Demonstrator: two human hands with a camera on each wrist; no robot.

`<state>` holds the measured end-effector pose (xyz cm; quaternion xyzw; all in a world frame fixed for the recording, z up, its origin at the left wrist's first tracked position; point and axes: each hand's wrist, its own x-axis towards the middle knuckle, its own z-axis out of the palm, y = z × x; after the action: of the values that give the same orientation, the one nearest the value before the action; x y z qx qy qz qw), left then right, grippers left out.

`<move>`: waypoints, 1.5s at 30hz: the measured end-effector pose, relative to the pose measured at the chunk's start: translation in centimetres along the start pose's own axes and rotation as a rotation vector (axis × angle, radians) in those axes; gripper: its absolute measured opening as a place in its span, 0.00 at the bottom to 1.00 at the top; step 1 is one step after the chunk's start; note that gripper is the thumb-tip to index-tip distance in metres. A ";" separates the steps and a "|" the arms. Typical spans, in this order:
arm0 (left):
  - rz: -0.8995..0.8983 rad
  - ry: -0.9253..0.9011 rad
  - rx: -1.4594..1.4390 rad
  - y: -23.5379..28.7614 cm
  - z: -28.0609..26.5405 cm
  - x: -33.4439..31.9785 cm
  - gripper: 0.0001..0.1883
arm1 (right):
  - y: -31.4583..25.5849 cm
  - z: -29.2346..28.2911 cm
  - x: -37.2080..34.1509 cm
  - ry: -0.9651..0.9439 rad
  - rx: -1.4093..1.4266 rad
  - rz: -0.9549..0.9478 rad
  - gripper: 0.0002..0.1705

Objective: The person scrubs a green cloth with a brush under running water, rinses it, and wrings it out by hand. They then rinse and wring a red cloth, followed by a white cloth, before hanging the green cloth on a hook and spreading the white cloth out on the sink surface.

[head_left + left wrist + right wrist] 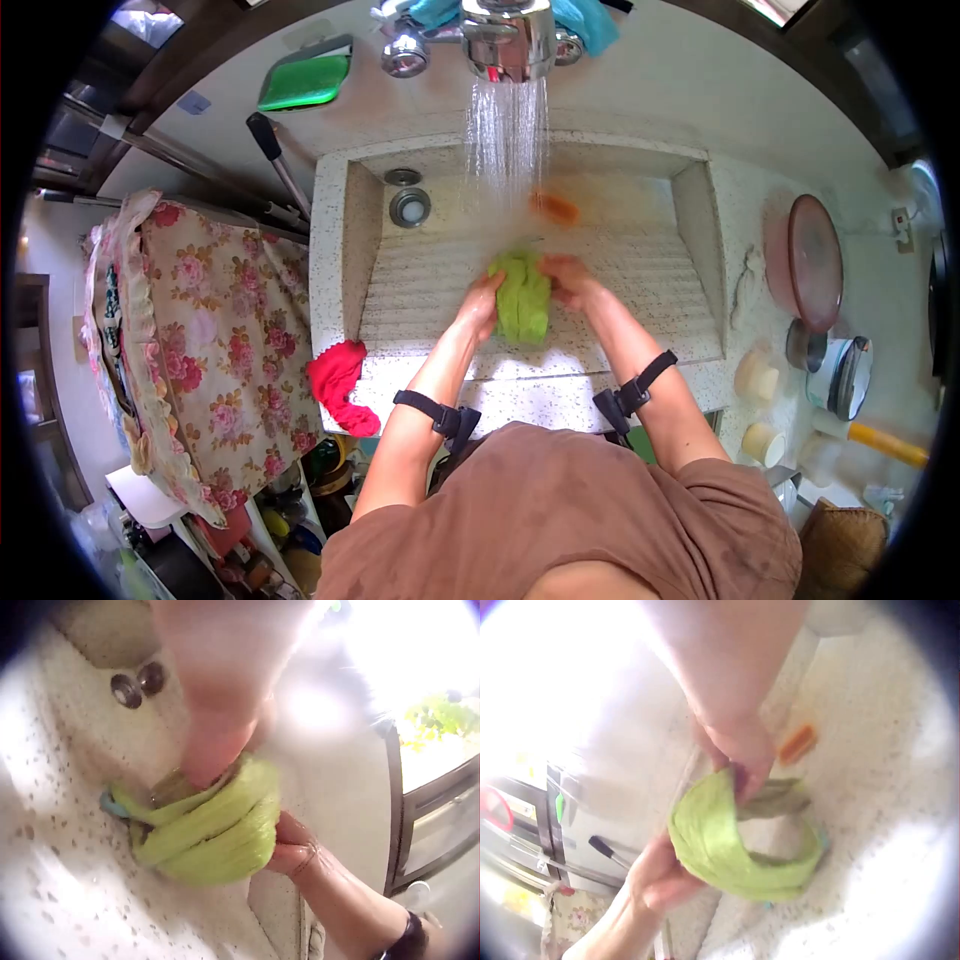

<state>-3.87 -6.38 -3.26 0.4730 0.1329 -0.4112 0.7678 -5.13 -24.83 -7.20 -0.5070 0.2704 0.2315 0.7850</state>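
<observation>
A wet light-green cloth (522, 298) is held up over the ribbed slope of the stone sink (440, 300). My left hand (482, 302) grips its left side, and the right hand (570, 281) pinches the upper right edge. In the right wrist view the cloth (720, 844) hangs as an open loop, the right hand's fingers (754, 776) over its rim. Light-blue bits show at its lower edge. The left wrist view has the left hand's fingers (214, 757) at the cloth's near rim, with the right hand (292, 847) at its far side.
Water sprays from the faucet (507, 45) into the sink behind the cloth. An orange bar (554, 208) lies on the sink floor, right of the drain (410, 208). A red cloth (342, 388) drapes over the front left corner. A pinkish basin (815, 265) leans at the right.
</observation>
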 end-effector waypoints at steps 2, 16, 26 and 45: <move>0.049 0.095 -0.057 2.0 -0.3 -0.9 0.21 | -3.3 -0.6 0.3 0.066 0.064 -0.051 0.25; 0.265 0.327 1.525 1.7 -0.3 -0.1 0.28 | -2.7 3.3 4.2 -0.113 -0.671 -0.156 0.29; -0.200 -0.233 -0.771 0.1 0.0 2.3 0.39 | -5.7 8.5 -0.6 0.388 -0.782 -0.244 0.28; -0.068 -0.663 -0.988 2.1 3.8 2.2 0.30 | -6.9 3.5 2.5 -0.336 0.303 0.047 0.30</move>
<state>-1.59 -10.25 -1.27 -0.0986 0.0768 -0.4506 0.8839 1.78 -24.04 -3.02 -0.3311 0.1793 0.2875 0.8807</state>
